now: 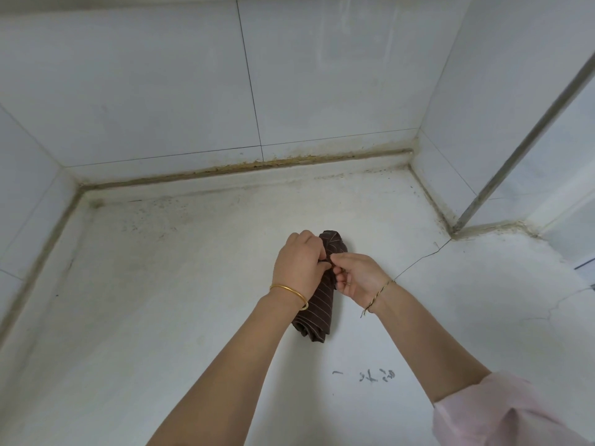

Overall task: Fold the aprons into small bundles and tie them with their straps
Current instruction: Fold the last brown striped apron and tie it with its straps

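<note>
Knot time, I reckon: dark brown pinstriped cloth apron (317, 304), rolled up tight, lies out on the stained white counter (161, 284). Left hand (299, 268) grips its middle so the roll can't spring loose, while the right hand (357, 278) has its fingers (343, 259) pinching the thin dark strap (325, 261) right beside it.

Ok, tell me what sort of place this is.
Probably a bare kitchen or utility corner, indoors: glossy white wall tiles, a white counter with a crack, and a grimy sealant seam where they meet. The left hand and right hand pinch at a striped apron bundle on it.
</note>
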The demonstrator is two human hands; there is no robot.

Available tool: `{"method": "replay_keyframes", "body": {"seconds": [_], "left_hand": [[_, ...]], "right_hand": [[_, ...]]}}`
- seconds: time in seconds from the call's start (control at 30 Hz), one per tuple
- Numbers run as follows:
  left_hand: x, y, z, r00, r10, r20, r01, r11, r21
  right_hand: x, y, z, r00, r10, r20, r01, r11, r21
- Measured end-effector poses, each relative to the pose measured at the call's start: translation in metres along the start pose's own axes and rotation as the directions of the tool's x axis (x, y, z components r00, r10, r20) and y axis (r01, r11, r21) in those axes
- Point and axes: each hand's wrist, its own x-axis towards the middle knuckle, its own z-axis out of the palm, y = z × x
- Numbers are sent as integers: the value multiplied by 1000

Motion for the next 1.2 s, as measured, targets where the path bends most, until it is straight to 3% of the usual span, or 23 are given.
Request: {"method": "replay_keyframes", "body": {"seconds": [0.17,0.4,0.57,0.67,0.77,1.0,1.1,1.2], "left_hand": [[5,3,-11,987,-40,157,24,994,104],[14,7,-21,881,-199,430,144,977,158],[22,7,-36,824,-217,524,55,950,307],[23,5,-43,806,-203,556,212,976,50],[18,2,-45,815,-246,525,414,881,-230],[14,-17,-59,778,-309,546,363,932,11],[13,-14,-54,827,-257,500,388,904,-178],[11,0,-45,876,-168,452,407,759,-507]], "right_hand": [[0,-3,-6,997,-76,31,77,996,-44],[4,-1,-9,961,-277,13,264,900,-348],[2,-3,-10,923,-384,10,334,789,-516],[3,-4,-13,910,-413,22,352,745,-567],[4,-4,-13,907,-419,42,354,704,-616],[2,-10,-32,914,-396,88,369,720,-588],[6,-4,-30,935,-343,90,323,716,-619],[8,-3,-24,945,-308,108,308,731,-608]]}}
